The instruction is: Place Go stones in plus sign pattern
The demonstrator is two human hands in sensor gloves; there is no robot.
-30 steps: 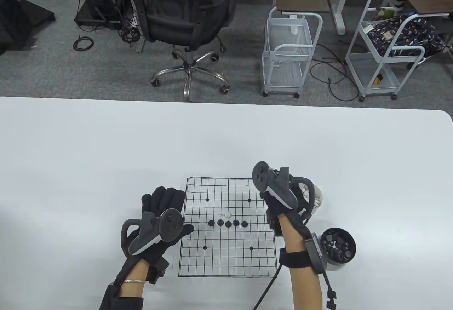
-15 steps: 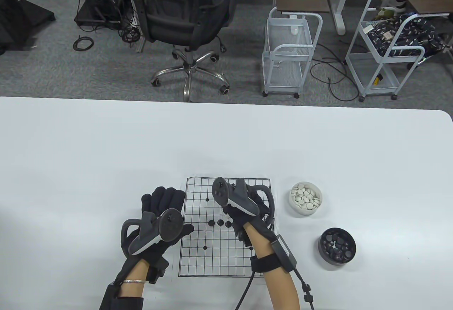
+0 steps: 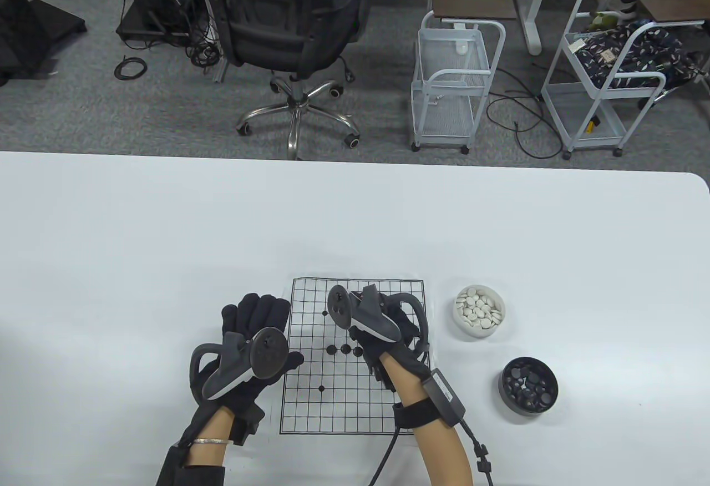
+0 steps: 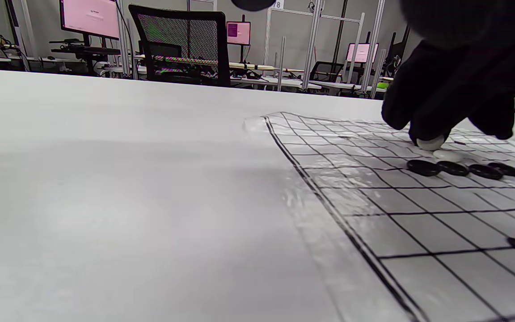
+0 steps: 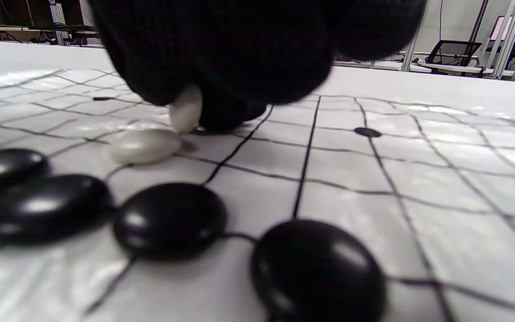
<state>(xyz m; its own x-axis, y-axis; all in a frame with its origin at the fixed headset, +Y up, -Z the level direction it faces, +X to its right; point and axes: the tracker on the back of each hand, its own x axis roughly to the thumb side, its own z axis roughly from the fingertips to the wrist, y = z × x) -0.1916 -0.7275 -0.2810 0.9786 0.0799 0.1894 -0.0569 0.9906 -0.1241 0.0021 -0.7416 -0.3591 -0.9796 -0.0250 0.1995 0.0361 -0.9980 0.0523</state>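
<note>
Right hand's fingers (image 5: 221, 53) pinch a white stone (image 5: 186, 109) on edge (long axis upright).

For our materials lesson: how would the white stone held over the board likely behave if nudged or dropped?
The white stone looks glossy and smooth, so probably slippery between gloved fingers. Its rounded lens shape suggests it may wobble or slide on the shiny board. Being small, it is likely light.

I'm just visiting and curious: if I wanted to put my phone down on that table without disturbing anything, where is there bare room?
The wide white table is bare beyond the Go board and left of the left hand. It is crowded at the board's middle, where the right hand pinches a white stone beside the black stones, and right of the board, by the white-stone bowl and black-stone bowl.
</note>
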